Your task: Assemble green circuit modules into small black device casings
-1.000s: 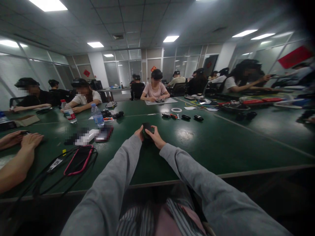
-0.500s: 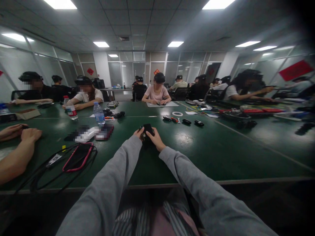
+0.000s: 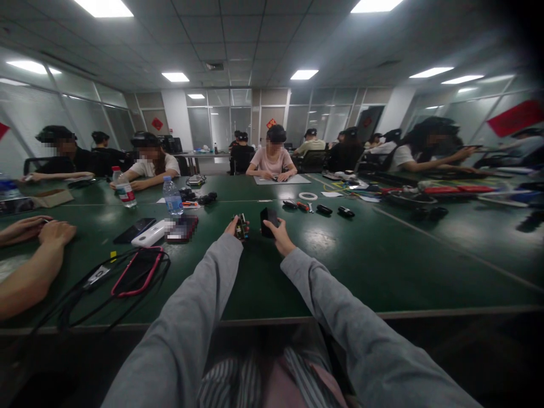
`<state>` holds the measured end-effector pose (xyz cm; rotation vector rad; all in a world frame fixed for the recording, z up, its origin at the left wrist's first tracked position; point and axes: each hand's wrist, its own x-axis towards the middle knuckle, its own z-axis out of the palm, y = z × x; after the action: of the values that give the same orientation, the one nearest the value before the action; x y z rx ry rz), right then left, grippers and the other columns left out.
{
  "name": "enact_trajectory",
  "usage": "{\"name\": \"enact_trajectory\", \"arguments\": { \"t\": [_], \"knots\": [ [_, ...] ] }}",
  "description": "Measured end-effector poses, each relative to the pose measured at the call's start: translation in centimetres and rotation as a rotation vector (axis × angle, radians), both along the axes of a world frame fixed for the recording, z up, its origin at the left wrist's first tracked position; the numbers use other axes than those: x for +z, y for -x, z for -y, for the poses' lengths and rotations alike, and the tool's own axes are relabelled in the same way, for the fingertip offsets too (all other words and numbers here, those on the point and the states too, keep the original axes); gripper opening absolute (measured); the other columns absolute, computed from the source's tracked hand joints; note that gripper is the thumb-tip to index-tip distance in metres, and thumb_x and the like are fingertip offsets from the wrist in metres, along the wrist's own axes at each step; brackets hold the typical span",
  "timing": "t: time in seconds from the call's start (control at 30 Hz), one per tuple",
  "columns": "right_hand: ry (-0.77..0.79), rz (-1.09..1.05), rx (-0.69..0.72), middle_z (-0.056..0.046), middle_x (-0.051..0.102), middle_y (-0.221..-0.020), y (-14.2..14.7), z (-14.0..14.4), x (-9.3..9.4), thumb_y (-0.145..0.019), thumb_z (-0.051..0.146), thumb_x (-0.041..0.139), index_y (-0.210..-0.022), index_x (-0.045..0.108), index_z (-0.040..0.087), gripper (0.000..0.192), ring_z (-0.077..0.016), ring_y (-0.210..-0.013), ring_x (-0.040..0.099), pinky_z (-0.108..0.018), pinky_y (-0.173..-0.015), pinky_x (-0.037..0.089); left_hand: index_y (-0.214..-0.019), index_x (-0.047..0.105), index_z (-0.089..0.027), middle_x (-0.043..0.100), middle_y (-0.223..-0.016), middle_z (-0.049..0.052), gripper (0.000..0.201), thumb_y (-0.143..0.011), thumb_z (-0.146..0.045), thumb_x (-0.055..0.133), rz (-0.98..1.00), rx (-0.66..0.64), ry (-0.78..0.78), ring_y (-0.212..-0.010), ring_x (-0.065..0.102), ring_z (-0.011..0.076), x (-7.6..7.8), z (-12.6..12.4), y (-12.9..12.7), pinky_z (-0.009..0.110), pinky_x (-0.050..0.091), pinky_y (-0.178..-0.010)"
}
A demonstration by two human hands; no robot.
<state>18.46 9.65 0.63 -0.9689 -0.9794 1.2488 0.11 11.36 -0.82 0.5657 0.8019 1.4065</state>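
Note:
Over the green table, my left hand [image 3: 232, 228] grips a small circuit-board assembly [image 3: 242, 227], dark with green and yellowish parts; its details are too small to make out. To the right of it, my right hand [image 3: 283, 236] is closed round a flat black rectangular piece [image 3: 268, 221], tilted upright, thumb on its near side. A gap separates the two pieces. Grey sleeves cover both my forearms.
A pink-edged phone case [image 3: 136, 273] with black cords lies at left, near a white device [image 3: 149, 233] and a water bottle [image 3: 172, 196]. Another person's hands [image 3: 53, 232] rest at far left. Beyond my hands are several black tools [image 3: 323, 210] and a tape roll [image 3: 307, 196].
My hands have moved apart. The black piece, earlier held over the circuit-board assembly, is now separate from it in my right hand, to the right.

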Motion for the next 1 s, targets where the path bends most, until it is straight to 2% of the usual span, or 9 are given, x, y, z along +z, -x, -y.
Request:
{"name": "enact_trajectory", "arguments": {
  "t": [0.13, 0.27, 0.37, 0.53, 0.73, 0.87, 0.93, 1.0],
  "knots": [
    [-0.002, 0.053, 0.024, -0.003, 0.063, -0.093, 0.1, -0.2, -0.3, -0.063, 0.042, 0.073, -0.112, 0.049, 0.021, 0.058, -0.0181, -0.081, 0.063, -0.028, -0.064, 0.054, -0.117, 0.049, -0.022, 0.069, -0.085, 0.007, 0.04, -0.089, -0.049, 0.045, 0.094, -0.031, 0.016, -0.055, 0.063, 0.0153, 0.4, 0.0, 0.0, 0.032, 0.052, -0.056],
    [-0.028, 0.151, 0.004, -0.005, 0.065, -0.09, -0.1, -0.6, -0.9, -0.066, 0.043, 0.067, -0.1, 0.06, 0.018, 0.043, -0.0193, -0.086, 0.062, -0.029, -0.072, 0.052, -0.112, 0.054, -0.02, 0.069, -0.087, 0.008, 0.043, -0.088, -0.055, 0.045, 0.142, -0.083, 0.075, -0.061, 0.066, 0.0169, 0.9, 0.4, 0.1, 0.034, 0.053, -0.061],
    [-0.051, 0.214, -0.008, -0.006, 0.067, -0.094, -0.2, -1.0, -1.2, -0.067, 0.042, 0.065, -0.098, 0.064, 0.017, 0.04, -0.0193, -0.092, 0.061, -0.029, -0.08, 0.049, -0.108, 0.055, -0.02, 0.069, -0.086, 0.007, 0.044, -0.086, -0.057, 0.047, 0.145, -0.094, 0.092, -0.064, 0.067, 0.018, 0.9, 0.4, 0.2, 0.037, 0.054, -0.064],
    [-0.112, 0.349, 0.091, -0.007, 0.069, -0.098, -0.7, -1.5, -1.5, -0.07, 0.041, 0.063, -0.098, 0.068, 0.014, 0.039, -0.0191, -0.094, 0.062, -0.032, -0.09, 0.044, -0.106, 0.057, -0.022, 0.068, -0.082, 0.006, 0.045, -0.084, -0.06, 0.047, 0.16, -0.12, 0.059, -0.059, 0.065, 0.0169, 1.0, 0.6, 0.2, 0.039, 0.054, -0.064],
    [-0.226, 0.562, 0.197, -0.007, 0.07, -0.094, -1.4, -2.3, -1.8, -0.074, 0.042, 0.059, -0.092, 0.071, 0.014, 0.035, -0.02, -0.091, 0.062, -0.035, -0.091, 0.043, -0.102, 0.057, -0.022, 0.067, -0.083, 0.005, 0.046, -0.084, -0.062, 0.044, 0.218, -0.143, -0.012, -0.052, 0.06, 0.013, 2.2, 1.4, 0.3, 0.036, 0.053, -0.061],
    [-0.311, 0.572, 0.26, -0.004, 0.071, -0.09, -1.7, -2.4, -1.5, -0.076, 0.041, 0.057, -0.09, 0.072, 0.017, 0.032, -0.0189, -0.088, 0.062, -0.036, -0.092, 0.043, -0.093, 0.058, -0.019, 0.066, -0.08, 0.006, 0.052, -0.084, -0.066, 0.039, 0.264, -0.198, -0.038, -0.046, 0.056, 0.0104, 2.9, 1.9, 0.6, 0.033, 0.052, -0.057],
    [-0.339, 0.557, 0.214, -0.004, 0.07, -0.087, -1.8, -2.1, -1.2, -0.076, 0.041, 0.058, -0.09, 0.072, 0.018, 0.03, -0.0184, -0.086, 0.062, -0.037, -0.091, 0.044, -0.093, 0.059, -0.018, 0.066, -0.08, 0.006, 0.053, -0.083, -0.066, 0.04, 0.268, -0.189, -0.052, -0.046, 0.055, 0.0099, 3.2, 2.1, 0.5, 0.032, 0.052, -0.057],
    [-0.384, 0.546, 0.081, -0.004, 0.069, -0.087, -1.7, -1.5, -0.5, -0.077, 0.04, 0.057, -0.093, 0.07, 0.019, 0.03, -0.018, -0.084, 0.061, -0.036, -0.089, 0.045, -0.099, 0.059, -0.019, 0.065, -0.08, 0.006, 0.053, -0.083, -0.066, 0.041, 0.249, -0.146, -0.066, -0.048, 0.056, 0.0107, 3.5, 2.3, 0.3, 0.033, 0.052, -0.06]
  ]
}}
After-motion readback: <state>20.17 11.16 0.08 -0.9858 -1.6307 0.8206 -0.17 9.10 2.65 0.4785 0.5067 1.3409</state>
